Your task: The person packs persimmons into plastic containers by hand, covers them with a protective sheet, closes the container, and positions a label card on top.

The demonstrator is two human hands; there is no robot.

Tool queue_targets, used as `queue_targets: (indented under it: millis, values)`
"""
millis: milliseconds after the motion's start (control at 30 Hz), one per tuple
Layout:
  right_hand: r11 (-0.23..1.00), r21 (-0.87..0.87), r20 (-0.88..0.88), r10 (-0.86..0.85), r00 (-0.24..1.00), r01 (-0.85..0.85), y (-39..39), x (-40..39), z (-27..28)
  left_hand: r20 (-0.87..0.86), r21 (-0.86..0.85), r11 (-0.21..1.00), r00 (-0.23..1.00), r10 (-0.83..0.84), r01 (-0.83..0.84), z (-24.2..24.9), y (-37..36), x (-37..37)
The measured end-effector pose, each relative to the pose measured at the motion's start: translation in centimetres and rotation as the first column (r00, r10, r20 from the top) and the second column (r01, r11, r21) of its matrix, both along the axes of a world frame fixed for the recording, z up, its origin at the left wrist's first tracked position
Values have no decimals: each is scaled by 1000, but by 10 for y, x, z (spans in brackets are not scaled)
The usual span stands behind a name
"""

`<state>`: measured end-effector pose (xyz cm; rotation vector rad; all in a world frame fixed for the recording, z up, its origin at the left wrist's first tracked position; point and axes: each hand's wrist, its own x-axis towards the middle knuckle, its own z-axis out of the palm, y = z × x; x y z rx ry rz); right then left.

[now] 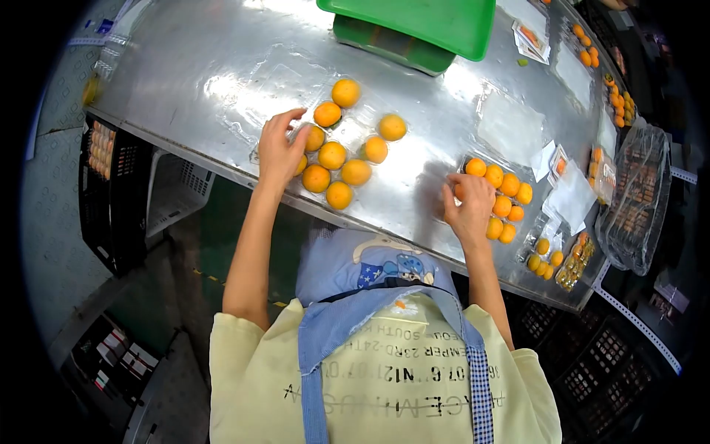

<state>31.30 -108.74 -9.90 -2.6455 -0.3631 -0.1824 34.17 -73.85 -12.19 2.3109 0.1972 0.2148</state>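
Note:
My left hand (279, 152) is at the near edge of the metal table, thumb and fingers apart. It is beside a loose group of oranges; the nearest orange (314, 138) lies by its thumb, and another (302, 164) is partly hidden by the hand. More oranges, such as this one (332, 155), spread out to the right. My right hand (472, 203) has its fingers curled over an orange (460, 192) that is mostly covered. This orange is at the left side of oranges set in rows (502, 206), seemingly in a clear plastic tray.
A green scale-like stand (414, 26) is at the back of the metal table (185, 70). Clear plastic sheets (510, 122), white papers (569, 196) and smaller packs of fruit (545, 259) lie to the right. Black crates (107, 192) stand below left.

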Motion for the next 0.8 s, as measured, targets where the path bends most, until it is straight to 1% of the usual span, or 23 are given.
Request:
queue_targets:
  millis: [67,167,200,300,400,500,600,700,800]
  values:
    - [998,12,26,55,998,-55,8,1,-4,7,91,993,997,-81,80,-2,-4,24]
    - [993,23,44,114,993,-115,14,1,-3,-228,280,944,967,-111,174,6,-19,41]
    - [991,25,47,129,991,-130,15,0,-2,-280,307,933,955,-97,185,8,-24,43]
    - [989,35,24,144,989,-145,11,-5,-6,-307,306,924,943,-132,229,12,-24,45]
    - [991,56,10,118,993,-118,9,-10,-8,-315,179,944,925,-212,277,9,-16,46]
    - [991,75,-21,113,993,-111,9,-11,-10,-271,216,922,927,-259,321,7,-14,46]
    - [987,122,-47,109,993,-103,12,-11,-10,-272,219,939,941,-201,264,5,-13,44]
    - [984,138,-65,121,991,-111,15,-9,-11,-186,311,904,952,-244,292,-3,-8,41]
    - [977,154,-79,158,984,-144,18,-6,-12,-151,339,902,962,-229,268,0,-10,40]
